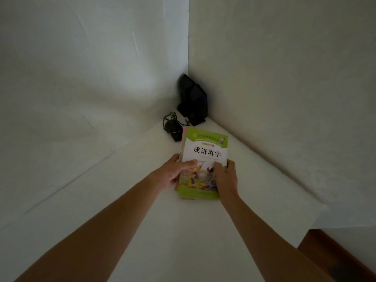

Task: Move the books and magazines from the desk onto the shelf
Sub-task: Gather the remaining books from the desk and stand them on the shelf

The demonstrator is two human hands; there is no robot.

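Note:
A small stack of books (205, 151) lies on a white surface (142, 210) near a wall corner. The top book has a green and white cover with black Chinese characters and a cartoon picture. My left hand (173, 173) grips the stack's left edge, thumb on the cover and fingers curled under. My right hand (226, 178) grips the right edge the same way, thumb on the picture. Both arms reach forward from the bottom of the view.
Two black speakers (193, 98) stand in the corner behind the books. A black mouse-like device with cables (172, 127) lies just left of the stack's far end. White walls close in left and right. A brown wooden floor (335, 257) shows at bottom right.

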